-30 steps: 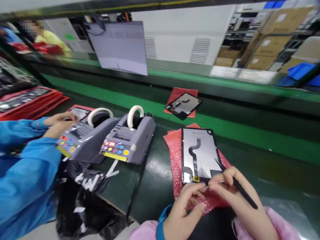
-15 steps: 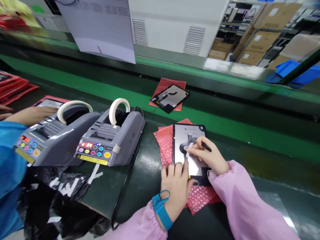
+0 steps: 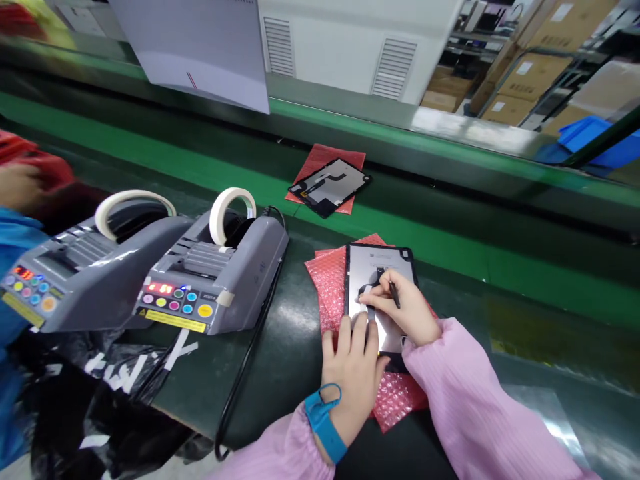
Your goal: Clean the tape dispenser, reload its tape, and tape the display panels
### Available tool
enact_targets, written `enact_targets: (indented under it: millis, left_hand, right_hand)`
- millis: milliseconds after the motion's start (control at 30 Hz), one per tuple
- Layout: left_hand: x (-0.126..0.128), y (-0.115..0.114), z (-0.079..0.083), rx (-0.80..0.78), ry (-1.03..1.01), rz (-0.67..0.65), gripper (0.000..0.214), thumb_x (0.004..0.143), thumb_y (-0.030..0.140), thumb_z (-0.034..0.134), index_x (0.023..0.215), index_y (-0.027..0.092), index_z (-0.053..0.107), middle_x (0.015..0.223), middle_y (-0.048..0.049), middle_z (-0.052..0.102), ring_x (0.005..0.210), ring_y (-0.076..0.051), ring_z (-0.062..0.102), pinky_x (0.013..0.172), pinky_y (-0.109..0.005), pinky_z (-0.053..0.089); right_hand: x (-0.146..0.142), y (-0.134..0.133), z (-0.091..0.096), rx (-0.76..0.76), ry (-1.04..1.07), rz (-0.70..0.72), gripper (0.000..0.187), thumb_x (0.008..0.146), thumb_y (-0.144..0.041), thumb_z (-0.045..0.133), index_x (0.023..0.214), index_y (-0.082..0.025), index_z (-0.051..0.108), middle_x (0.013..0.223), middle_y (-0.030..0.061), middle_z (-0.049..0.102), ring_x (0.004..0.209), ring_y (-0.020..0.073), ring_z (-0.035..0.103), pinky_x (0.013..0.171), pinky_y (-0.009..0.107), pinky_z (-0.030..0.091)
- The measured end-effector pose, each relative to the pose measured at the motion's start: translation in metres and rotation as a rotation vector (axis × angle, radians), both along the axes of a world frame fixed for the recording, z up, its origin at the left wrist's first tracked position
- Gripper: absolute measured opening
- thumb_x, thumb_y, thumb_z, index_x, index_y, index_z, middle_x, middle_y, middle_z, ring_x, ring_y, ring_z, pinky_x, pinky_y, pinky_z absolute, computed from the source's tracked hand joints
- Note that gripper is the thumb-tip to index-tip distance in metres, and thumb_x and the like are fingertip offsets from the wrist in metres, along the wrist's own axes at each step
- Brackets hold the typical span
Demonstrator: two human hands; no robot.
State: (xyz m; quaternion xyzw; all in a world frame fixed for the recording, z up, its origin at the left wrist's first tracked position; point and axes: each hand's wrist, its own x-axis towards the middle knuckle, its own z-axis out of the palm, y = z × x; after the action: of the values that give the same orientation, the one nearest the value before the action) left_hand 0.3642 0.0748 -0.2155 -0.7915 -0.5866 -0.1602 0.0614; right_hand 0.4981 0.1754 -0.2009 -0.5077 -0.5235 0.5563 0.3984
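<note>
A tablet screen panel (image 3: 365, 260), silver-backed with a black border, lies on red bubble-wrap bags (image 3: 331, 293). My left hand (image 3: 350, 373), wearing a blue wrist strap, rests flat on the panel's lower left part with fingers spread. Over the panel's middle, my right hand (image 3: 407, 310) is closed around a slim black pen-like tool (image 3: 395, 295). Its thumb and forefinger pinch together at a short strip of white tape (image 3: 367, 290) beside the dark flex cable (image 3: 379, 275). The fingers hide part of the strip and cable.
Two grey tape dispensers (image 3: 215, 267) with white tape rolls stand left, a black cable (image 3: 250, 353) beside them. Another panel (image 3: 333, 187) lies on a red bag farther back. Tape scraps cling to a black plastic bag (image 3: 115, 413). A co-worker's blue sleeve (image 3: 20, 233) shows at left.
My right hand has shifted slightly left and down the panel, its tool now more upright. My left hand stays in place. At far left, the co-worker's hand has moved onto red bags.
</note>
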Motion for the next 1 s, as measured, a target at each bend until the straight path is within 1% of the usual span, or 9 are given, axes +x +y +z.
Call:
enact_targets:
  millis: [267, 367, 467, 567, 667, 733, 833, 900, 1000]
  left_hand:
    - [-0.001, 0.002, -0.001, -0.007, 0.021, -0.032, 0.046, 0.096, 0.052, 0.058, 0.13, 0.021, 0.066, 0.139, -0.0011, 0.066, 0.12, -0.03, 0.058, 0.09, -0.048, 0.051]
    - [-0.001, 0.001, -0.002, -0.015, 0.011, -0.04, 0.047, 0.097, 0.052, 0.057, 0.131, 0.02, 0.066, 0.14, -0.0011, 0.065, 0.122, -0.031, 0.058, 0.093, -0.048, 0.051]
    - [-0.002, -0.001, -0.003, -0.036, -0.003, -0.046, 0.047, 0.098, 0.05, 0.055, 0.134, 0.02, 0.064, 0.143, -0.0026, 0.062, 0.126, -0.032, 0.056, 0.097, -0.05, 0.051]
    - [-0.004, -0.001, -0.006, -0.064, -0.029, -0.05, 0.047, 0.099, 0.048, 0.053, 0.137, 0.021, 0.062, 0.145, -0.0035, 0.061, 0.131, -0.034, 0.053, 0.102, -0.054, 0.049]
    - [-0.005, 0.001, -0.009, -0.089, -0.062, -0.061, 0.047, 0.098, 0.047, 0.055, 0.137, 0.023, 0.062, 0.148, -0.0037, 0.058, 0.139, -0.04, 0.045, 0.108, -0.061, 0.044]
    - [-0.006, 0.003, -0.01, -0.102, -0.083, -0.074, 0.047, 0.096, 0.047, 0.058, 0.137, 0.023, 0.063, 0.149, -0.0047, 0.057, 0.142, -0.045, 0.04, 0.111, -0.065, 0.04]
    - [-0.006, 0.005, -0.011, -0.119, -0.106, -0.077, 0.048, 0.094, 0.042, 0.061, 0.138, 0.023, 0.062, 0.148, -0.006, 0.057, 0.143, -0.048, 0.037, 0.112, -0.067, 0.039]
    - [-0.006, 0.005, -0.011, -0.131, -0.115, -0.074, 0.046, 0.095, 0.039, 0.061, 0.138, 0.022, 0.062, 0.149, -0.0063, 0.056, 0.145, -0.049, 0.034, 0.112, -0.067, 0.04]
    - [-0.005, 0.005, -0.011, -0.137, -0.131, -0.08, 0.045, 0.096, 0.037, 0.06, 0.137, 0.021, 0.062, 0.15, -0.0061, 0.055, 0.146, -0.049, 0.031, 0.112, -0.068, 0.04]
  right_hand:
    - [-0.002, 0.002, -0.012, 0.079, -0.111, -0.045, 0.058, 0.07, -0.056, 0.083, 0.079, -0.026, 0.034, 0.081, 0.0024, 0.073, 0.073, 0.0229, 0.068, 0.074, 0.037, 0.049]
    - [-0.004, 0.012, -0.012, 0.199, -0.309, -0.092, 0.056, 0.073, -0.059, 0.08, 0.081, -0.026, 0.034, 0.089, 0.002, 0.073, 0.067, 0.0197, 0.062, 0.071, 0.036, 0.047]
    - [0.0, 0.028, -0.002, 0.305, -0.557, -0.166, 0.055, 0.074, -0.062, 0.077, 0.082, -0.026, 0.036, 0.087, 0.0007, 0.07, 0.069, 0.0198, 0.059, 0.07, 0.035, 0.043]
    - [0.02, 0.039, 0.011, 0.335, -0.703, -0.343, 0.051, 0.077, -0.063, 0.073, 0.086, -0.027, 0.038, 0.091, 0.0021, 0.069, 0.071, 0.0205, 0.059, 0.068, 0.034, 0.041]
    - [0.057, 0.036, 0.015, 0.301, -0.7, -0.468, 0.043, 0.085, -0.062, 0.063, 0.088, -0.027, 0.037, 0.092, 0.0032, 0.07, 0.07, 0.021, 0.062, 0.067, 0.034, 0.041]
    - [0.082, 0.026, 0.011, 0.185, -0.692, -0.393, 0.044, 0.083, -0.064, 0.061, 0.084, -0.027, 0.037, 0.081, 0.0017, 0.069, 0.066, 0.0219, 0.063, 0.064, 0.034, 0.042]
    - [0.105, 0.005, 0.005, 0.005, -0.726, -0.216, 0.053, 0.072, -0.07, 0.068, 0.076, -0.027, 0.037, 0.065, -0.0009, 0.064, 0.057, 0.0219, 0.059, 0.06, 0.034, 0.041]
    - [0.106, -0.007, 0.003, 0.012, -0.718, -0.167, 0.056, 0.07, -0.071, 0.07, 0.074, -0.027, 0.036, 0.064, -0.0013, 0.063, 0.058, 0.0208, 0.056, 0.063, 0.035, 0.041]
    - [0.098, -0.017, 0.008, 0.112, -0.637, -0.148, 0.055, 0.074, -0.069, 0.068, 0.078, -0.026, 0.033, 0.069, -0.0018, 0.064, 0.063, 0.0195, 0.055, 0.07, 0.035, 0.043]
